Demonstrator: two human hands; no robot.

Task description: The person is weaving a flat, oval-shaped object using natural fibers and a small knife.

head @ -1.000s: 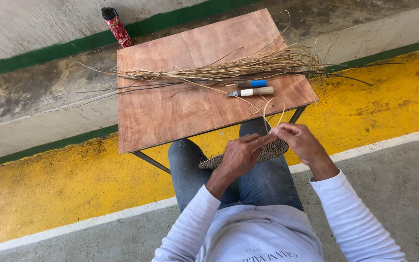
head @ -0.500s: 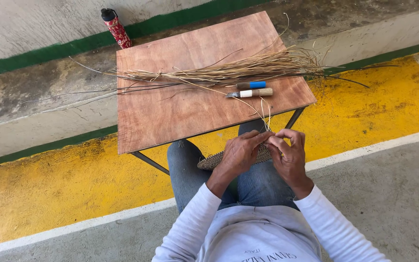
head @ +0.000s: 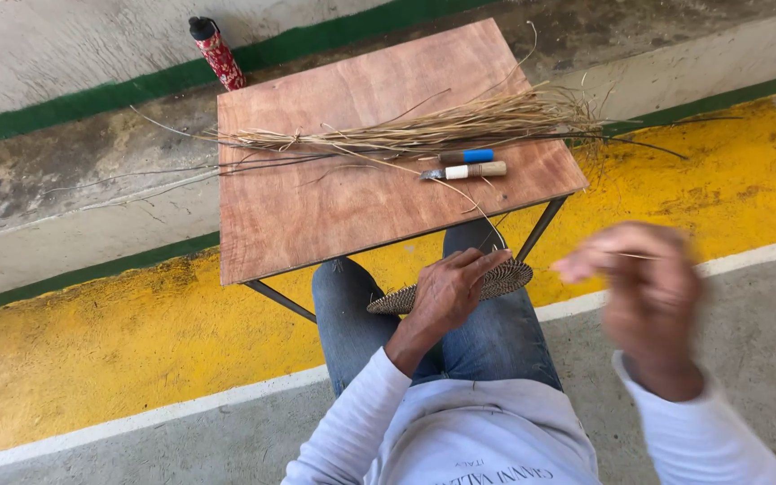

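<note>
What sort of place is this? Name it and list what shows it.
Probably an outdoor or semi-open paved work spot, used here for basket weaving. Painted yellow floor with white and green lines; a small wooden table bearing a bundle of dried fibres; the left hand holds a woven piece.

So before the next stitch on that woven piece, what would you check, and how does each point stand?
1. Left hand grips the woven piece on the lap: ok.
2. Right hand has a strand pinched: cannot tell, it is blurred.
3. Strand running up to the table lies free of tangles: cannot tell.
4. Spare fibre bundle lies on the table within reach: ok.
5. Two small tools lie clear of the table edge: ok.
</note>
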